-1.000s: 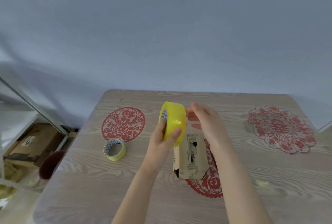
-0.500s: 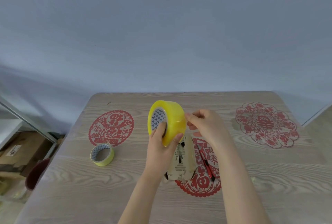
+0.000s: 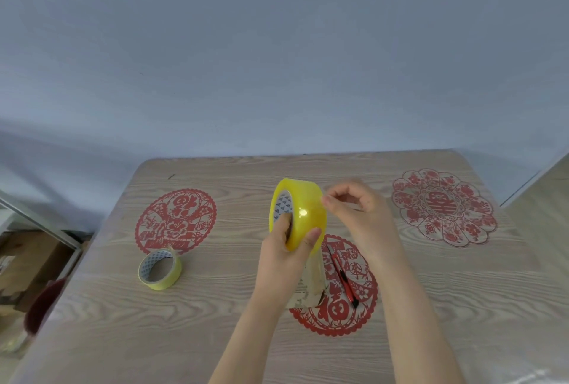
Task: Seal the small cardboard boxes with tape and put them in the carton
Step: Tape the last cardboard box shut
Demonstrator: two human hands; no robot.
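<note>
1. Head camera view, looking down at your two bare hands over a wood-grain table (image 3: 462, 291).
2. Your left hand (image 3: 284, 260) grasps a large yellow tape roll (image 3: 304, 214), held upright above the table, with the thumb against its outer band and the fingers hooked into its core.
3. Your right hand (image 3: 358, 209) is curled, and its thumb and forefinger pinch at the roll's upper right edge. Any loose tape end is too thin to see.
4. A small cardboard box (image 3: 312, 288) lies on the table directly under your left hand and wrist, which mostly hide it. Whether it is sealed cannot be told.
5. A red utility knife (image 3: 342, 276) lies just right of the box, below your right hand, on a round red paper-cut (image 3: 338, 316).
6. A smaller yellow tape roll (image 3: 159, 269) sits well to the left of your left hand.
</note>
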